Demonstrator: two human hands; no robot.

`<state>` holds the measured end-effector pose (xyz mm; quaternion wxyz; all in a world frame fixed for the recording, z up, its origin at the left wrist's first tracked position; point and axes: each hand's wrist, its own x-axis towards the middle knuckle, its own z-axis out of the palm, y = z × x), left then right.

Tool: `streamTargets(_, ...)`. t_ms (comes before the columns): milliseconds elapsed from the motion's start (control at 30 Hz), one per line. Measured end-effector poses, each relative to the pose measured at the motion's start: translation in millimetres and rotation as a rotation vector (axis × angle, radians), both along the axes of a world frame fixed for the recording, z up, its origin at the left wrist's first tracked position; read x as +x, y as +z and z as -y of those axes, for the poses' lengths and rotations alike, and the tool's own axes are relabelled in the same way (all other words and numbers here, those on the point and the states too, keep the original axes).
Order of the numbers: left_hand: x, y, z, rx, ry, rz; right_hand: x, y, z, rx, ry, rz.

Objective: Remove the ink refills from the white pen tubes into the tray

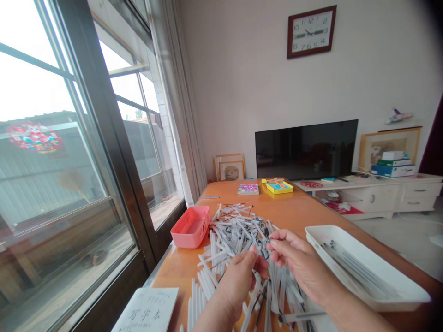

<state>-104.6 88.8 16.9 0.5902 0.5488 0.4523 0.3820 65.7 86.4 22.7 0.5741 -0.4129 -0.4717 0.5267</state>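
Hovering over one pen-part heap [238, 233], two hands [240, 274] [296, 253] nearly meet, grip unclear.

Daylight fills the dark-framed window [98, 115] beside a grey curtain [180, 92] and pale wall [238, 78].

Near left, the writing notebook [147, 310] gets chopped off by the frame. Can't tell what, if anything, the left hand [241, 273] and right hand [296, 258] pinch; they're blocking some of the pen-barrel pile [231, 233]. Far booklet's [248, 189] title's too tiny.
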Motion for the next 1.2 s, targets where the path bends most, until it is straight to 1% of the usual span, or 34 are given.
streamTargets(133,0,1.4,2,0.026,-0.059,0.023,-3,5.3,5,0.040,0.025,0.126)
streamTargets(267,-2,-0.5,3,0.031,-0.072,0.039,-3,2.9,4,0.054,0.022,0.189)
streamTargets(433,-2,-0.8,3,0.019,-0.073,0.042,-2,-0.1,3,0.047,0.021,0.223)
streamTargets(667,-2,1.1,4,0.060,-0.087,0.037,-1,0.6,4,0.045,0.044,0.238)
streamTargets(1000,-3,-4.7,2,0.073,-0.098,0.045,-5,6.1,7,0.012,0.098,0.217)
streamTargets(1133,-2,-8.9,0,0.086,-0.075,0.010,0,3.0,6,0.016,0.119,0.248)
streamTargets(1200,-2,-10.1,0,0.098,-0.058,-0.025,4,0.9,4,0.017,0.107,0.262)
